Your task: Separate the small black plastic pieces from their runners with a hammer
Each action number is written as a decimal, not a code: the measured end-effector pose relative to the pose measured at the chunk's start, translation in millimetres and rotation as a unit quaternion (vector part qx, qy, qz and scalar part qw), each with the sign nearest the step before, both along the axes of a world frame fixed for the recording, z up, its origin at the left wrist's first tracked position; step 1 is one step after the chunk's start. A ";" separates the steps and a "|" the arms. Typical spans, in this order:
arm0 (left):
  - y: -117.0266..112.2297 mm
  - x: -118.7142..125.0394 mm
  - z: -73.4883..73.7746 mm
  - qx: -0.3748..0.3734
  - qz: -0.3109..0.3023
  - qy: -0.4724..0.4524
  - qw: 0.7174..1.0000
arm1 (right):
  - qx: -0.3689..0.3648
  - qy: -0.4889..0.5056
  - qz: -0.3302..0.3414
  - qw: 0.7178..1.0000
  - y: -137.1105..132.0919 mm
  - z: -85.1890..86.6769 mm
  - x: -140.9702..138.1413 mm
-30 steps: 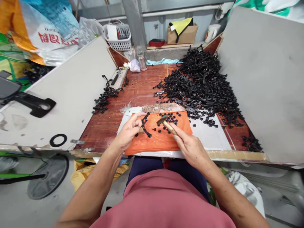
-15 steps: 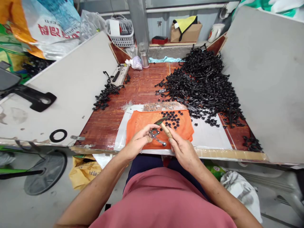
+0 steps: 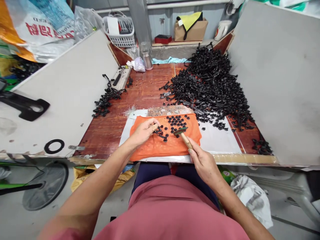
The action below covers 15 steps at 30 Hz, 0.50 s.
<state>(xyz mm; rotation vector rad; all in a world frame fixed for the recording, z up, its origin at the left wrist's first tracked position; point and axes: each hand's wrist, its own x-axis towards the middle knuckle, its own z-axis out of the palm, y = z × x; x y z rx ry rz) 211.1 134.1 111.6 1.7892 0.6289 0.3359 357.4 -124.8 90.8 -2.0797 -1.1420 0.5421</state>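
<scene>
My left hand (image 3: pixel 144 132) is closed on a small black plastic part (image 3: pixel 160 134) with round ends, low over an orange cloth (image 3: pixel 147 149). My right hand (image 3: pixel 202 160) grips the wooden handle of a short-bladed knife (image 3: pixel 186 141). The knife's dark blade points up and to the left, over several small round black pieces (image 3: pixel 176 120) scattered on the cloth. Blade and held part are apart. Beneath the cloth lies a pale sheet (image 3: pixel 212 141), with a speckled stone slab (image 3: pixel 170 111) showing behind it.
A large heap of black plastic parts (image 3: pixel 212 83) fills the table's right side. A smaller pile (image 3: pixel 106 100) lies at the left, near a dark-handled tool (image 3: pixel 117 77). Grey panels (image 3: pixel 275 83) wall both sides. A metal flask (image 3: pixel 147 60) stands at the back.
My left hand has moved up and away from the knife, lowering the black part toward the cloth. My right hand has drawn the knife to the right. The view has shifted slightly.
</scene>
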 end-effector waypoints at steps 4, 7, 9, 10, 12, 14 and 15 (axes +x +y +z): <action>12.6 22.1 -9.6 0.012 -0.044 -0.009 0.999 | -0.001 -0.006 -0.009 1.000 -7.2 -6.3 -2.3; 14.6 28.9 -18.0 -0.003 -0.053 0.003 0.999 | -0.003 -0.008 0.000 1.000 -7.2 -6.3 -2.8; 13.5 29.5 -21.4 -0.014 -0.055 0.007 0.998 | -0.013 -0.014 0.011 1.000 -5.9 -5.2 -2.3; 12.8 29.3 -22.2 -0.015 -0.057 0.008 0.998 | -0.017 -0.016 0.016 1.000 -5.3 -4.7 -1.9; 11.4 28.3 -21.9 -0.006 -0.059 0.016 0.998 | -0.023 -0.017 0.021 0.999 -4.4 -4.6 -1.3; 10.3 27.3 -19.6 0.006 -0.059 0.023 0.998 | -0.023 -0.017 0.016 0.999 -4.2 -5.2 -0.9; 9.8 26.8 -18.2 0.009 -0.060 0.024 0.998 | -0.022 -0.018 0.013 1.000 -4.3 -5.5 -0.8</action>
